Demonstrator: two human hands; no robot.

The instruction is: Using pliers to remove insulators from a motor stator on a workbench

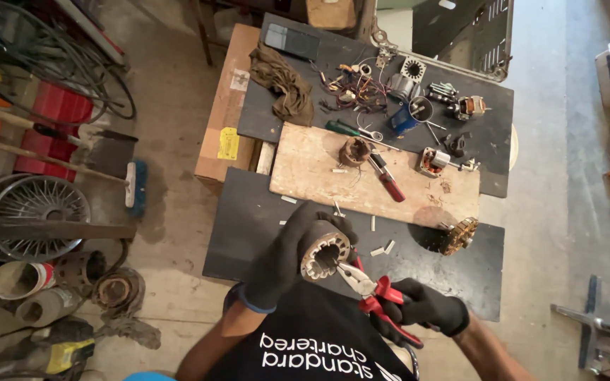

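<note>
Lower centre of frame: gloved left hand (287, 257) grips the motor stator (325, 254), bore facing lower right toward red-handled pliers (372, 293) clenched in the right hand (425, 310), tips at its rim.

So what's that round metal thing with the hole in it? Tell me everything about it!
The round metal ring is a short, thick, dull grey cylinder with a dark open middle. Little teeth and slots run all around its inner edge. It looks worn and dusty. The gloved left hand grips it from behind, holding it up over the black board with its open face tilted toward the camera. The tips of the red-handled pliers, held in the gloved right hand, poke at its lower rim.
</note>
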